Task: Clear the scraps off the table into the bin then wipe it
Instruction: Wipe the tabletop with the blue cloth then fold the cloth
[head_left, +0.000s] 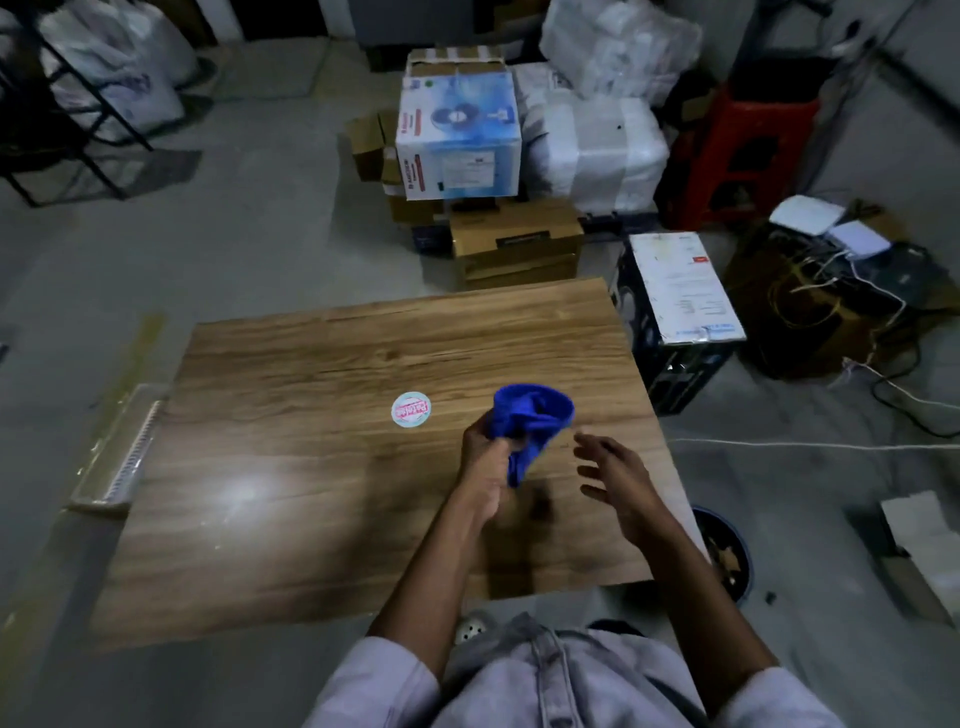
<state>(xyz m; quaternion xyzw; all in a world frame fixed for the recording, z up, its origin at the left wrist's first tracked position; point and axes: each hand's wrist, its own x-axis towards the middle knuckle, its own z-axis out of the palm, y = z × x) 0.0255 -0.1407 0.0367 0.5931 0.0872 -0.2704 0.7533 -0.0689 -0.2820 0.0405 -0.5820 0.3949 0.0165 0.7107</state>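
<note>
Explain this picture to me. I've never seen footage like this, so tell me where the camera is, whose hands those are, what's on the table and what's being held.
There is no machine here. A person wears a camera on their head, so this single view looks forward and down over their own arms. Their left hand grips a bunched blue cloth above the wooden table. Their right hand hovers beside it, fingers spread, holding nothing. The only thing plainly lying on the tabletop is a round sticker. A dark bin with pale scraps inside stands on the floor by the table's right side.
</note>
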